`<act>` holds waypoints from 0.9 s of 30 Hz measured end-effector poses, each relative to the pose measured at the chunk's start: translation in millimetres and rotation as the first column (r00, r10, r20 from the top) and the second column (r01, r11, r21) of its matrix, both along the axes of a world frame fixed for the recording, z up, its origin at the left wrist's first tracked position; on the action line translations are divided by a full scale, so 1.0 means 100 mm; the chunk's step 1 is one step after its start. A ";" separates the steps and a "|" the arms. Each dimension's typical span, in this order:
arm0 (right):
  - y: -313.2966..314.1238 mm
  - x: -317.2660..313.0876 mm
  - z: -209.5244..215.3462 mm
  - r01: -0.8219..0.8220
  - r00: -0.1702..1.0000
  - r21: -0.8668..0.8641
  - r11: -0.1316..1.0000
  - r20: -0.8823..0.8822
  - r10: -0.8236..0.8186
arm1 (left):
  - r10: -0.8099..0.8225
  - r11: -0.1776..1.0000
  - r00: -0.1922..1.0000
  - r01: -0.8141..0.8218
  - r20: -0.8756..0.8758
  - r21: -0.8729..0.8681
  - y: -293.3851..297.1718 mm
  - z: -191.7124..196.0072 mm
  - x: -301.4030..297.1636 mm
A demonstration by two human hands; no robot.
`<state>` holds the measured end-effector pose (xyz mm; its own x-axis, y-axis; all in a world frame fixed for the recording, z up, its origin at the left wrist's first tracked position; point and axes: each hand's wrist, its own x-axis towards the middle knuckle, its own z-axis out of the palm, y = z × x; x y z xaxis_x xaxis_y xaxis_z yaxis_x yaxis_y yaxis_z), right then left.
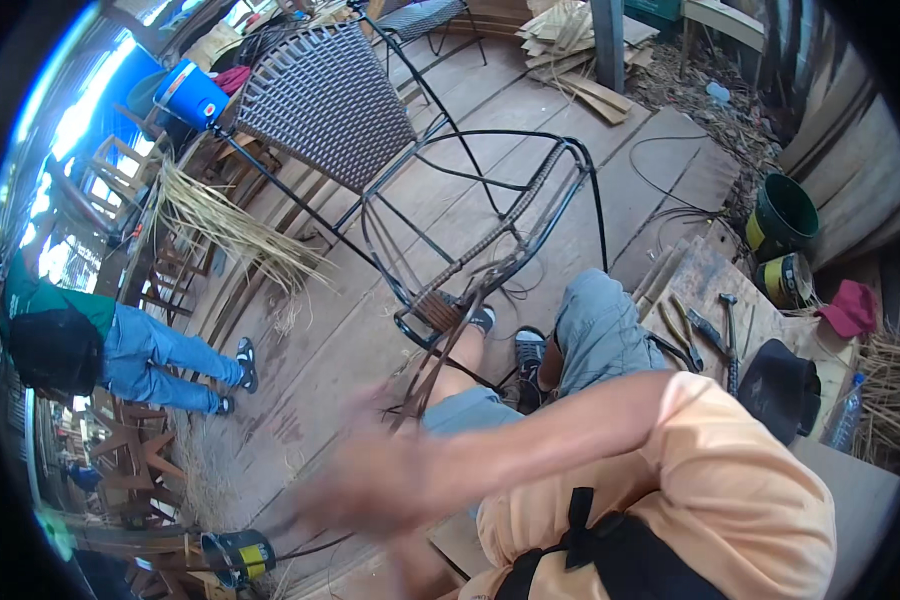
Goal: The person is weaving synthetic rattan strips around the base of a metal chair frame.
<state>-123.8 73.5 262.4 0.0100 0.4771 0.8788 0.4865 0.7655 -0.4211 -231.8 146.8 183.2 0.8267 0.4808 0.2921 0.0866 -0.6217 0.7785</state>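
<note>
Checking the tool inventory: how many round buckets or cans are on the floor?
3. A dark green bucket at right, a yellow-labelled can just below it, and another can at lower left. More may be hidden.

The chair back (325, 100) is a dark grey-brown checked weave on a black metal frame (530, 190). The barrel (190, 93) is bright blue, the bucket (782, 215) dark green, the cap (850, 308) red. The blurred strips (450, 345) look brownish, perhaps.
</note>
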 end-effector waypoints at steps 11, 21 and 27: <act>-0.22 1.04 -0.72 0.353 0.919 -0.440 0.826 -0.001 -0.393 | 0.661 0.121 0.746 0.005 0.084 -0.993 -0.13 -0.82 -0.11; -0.84 1.65 -2.15 0.104 0.455 -0.801 0.590 -0.489 -0.744 | 0.947 0.133 0.314 -0.183 0.070 -0.974 0.24 -0.72 -1.81; -0.21 0.39 -1.18 0.205 0.974 -0.454 0.867 0.009 -0.226 | 0.960 0.228 -0.113 -0.220 0.256 -0.949 0.32 -0.20 -4.22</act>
